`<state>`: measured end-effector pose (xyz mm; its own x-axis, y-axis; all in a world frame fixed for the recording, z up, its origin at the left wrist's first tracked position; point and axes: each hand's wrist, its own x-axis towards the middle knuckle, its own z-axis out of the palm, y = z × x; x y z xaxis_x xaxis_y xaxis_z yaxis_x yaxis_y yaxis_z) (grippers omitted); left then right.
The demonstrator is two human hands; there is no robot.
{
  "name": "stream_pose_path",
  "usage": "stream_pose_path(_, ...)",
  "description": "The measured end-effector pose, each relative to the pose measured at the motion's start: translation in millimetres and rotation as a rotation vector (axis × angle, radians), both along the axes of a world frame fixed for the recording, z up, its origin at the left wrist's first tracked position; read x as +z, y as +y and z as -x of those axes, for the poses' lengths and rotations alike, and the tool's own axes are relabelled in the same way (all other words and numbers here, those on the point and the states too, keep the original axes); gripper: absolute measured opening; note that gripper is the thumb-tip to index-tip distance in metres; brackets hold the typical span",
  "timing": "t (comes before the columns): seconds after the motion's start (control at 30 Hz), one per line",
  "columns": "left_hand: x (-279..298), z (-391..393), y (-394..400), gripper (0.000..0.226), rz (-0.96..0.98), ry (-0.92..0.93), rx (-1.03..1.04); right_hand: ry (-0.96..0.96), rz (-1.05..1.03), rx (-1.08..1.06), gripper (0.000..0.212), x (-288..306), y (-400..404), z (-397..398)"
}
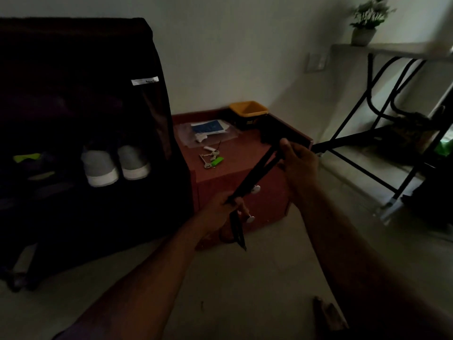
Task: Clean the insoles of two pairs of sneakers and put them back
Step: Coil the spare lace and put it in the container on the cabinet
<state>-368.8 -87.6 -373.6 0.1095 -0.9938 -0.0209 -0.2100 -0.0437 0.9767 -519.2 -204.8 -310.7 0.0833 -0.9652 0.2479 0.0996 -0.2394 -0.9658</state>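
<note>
— What is being held?

— Thin, flat black insoles [255, 171], seen edge-on, slanting from lower left to upper right in front of the low reddish-brown wooden cabinet [245, 192]. The left hand [221, 208] grips the lower end, with a dark strip drooping below the fist. The right hand [297, 161] pinches the upper end, thumb on top. How many insoles there are, the dim light hides.

— And the shoes?

— A pair of grey sneakers with white soles [115, 165] stands toes outward inside the black fabric shoe rack [81, 94], left of the cabinet. Beside them lies a dark shoe with neon-green accents [30, 165].

— Any writing?

— A small white label [144, 81] on the rack carries dark lettering, too blurred to read. The black tub with a yellow rim [248, 114] at the cabinet's back has pale print, also illegible.

— What is in the tub?

— Its contents cannot be made out. On the cabinet top lie a clear plastic bag with a blue-and-white leaflet [208, 130] inside and a bunch of keys with a green tag [212, 159]. A white pot with a leafy plant [366, 23] stands on a ledge at far right.
</note>
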Motion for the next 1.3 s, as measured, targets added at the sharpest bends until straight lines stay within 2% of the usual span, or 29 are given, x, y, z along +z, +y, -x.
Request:
stream_pose_path(0.13,16,-14,-6,0.021,0.013,-0.037,0.11,0.069,0.001,-0.075,0.036,-14,-17,22)
stream_pose_path(0.23,40,-17,-11,0.036,0.067,-0.033,0.147,0.123,-0.122,-0.051,0.028,-35,-12,26)
stream_pose_path(0.33,66,-16,-18,0.036,0.08,0.008,0.15,0.105,-0.157,0.021,0.011,-42,0,12)
stream_pose_path(0.4,76,-14,-29,0.036,0.096,-0.021,0.137,0.078,-0.078,0.088,0.047,-28,10,-6)
stream_pose_path(0.43,81,-12,-33,0.033,0.104,-0.021,0.122,0.052,-0.043,0.183,0.055,-19,17,-16)
stream_pose_path(0.53,100,-9,-38,0.022,0.156,0.087,0.083,-0.053,0.025,0.543,0.054,3,42,-46)
stream_pose_path(0.6,111,-10,-42,0.019,0.128,0.155,0.074,-0.083,0.019,0.626,0.067,3,44,-58)
stream_pose_path(0.67,119,-16,-52,0.02,0.104,0.147,0.057,-0.084,0.045,0.632,0.076,5,41,-67)
stream_pose_path(0.7,122,-20,-57,0.023,0.098,0.129,0.054,-0.12,0.048,0.633,0.072,7,38,-69)
stream_pose_path(0.8,131,-36,-77,0.026,0.098,0.022,0.065,-0.127,0.028,0.699,0.025,16,22,-76)
stream_pose_path(0.87,135,-48,-97,0.027,0.118,-0.116,0.11,-0.017,-0.039,0.717,0.021,24,6,-80)
stream_pose_path(0.97,140,-64,-128,0.026,0.154,-0.26,0.189,0.201,-0.097,0.582,0.004,30,-33,-86)
stream_pose_path(1.03,137,-76,-153,0.02,0.153,-0.284,0.233,0.288,-0.121,0.55,0.008,32,-67,-91)
stream_pose_path(1.13,128,-94,-186,0.02,0.146,-0.153,0.322,0.394,-0.106,0.558,0.014,40,-114,-95)
stream_pose_path(1.2,121,-105,-213,0.021,0.143,-0.146,0.371,0.456,-0.084,0.564,0.025,44,-147,-97)
stream_pose_path(1.3,112,-115,-255,0.028,0.132,-0.1,0.392,0.53,0.045,0.545,0.026,50,-188,-102)
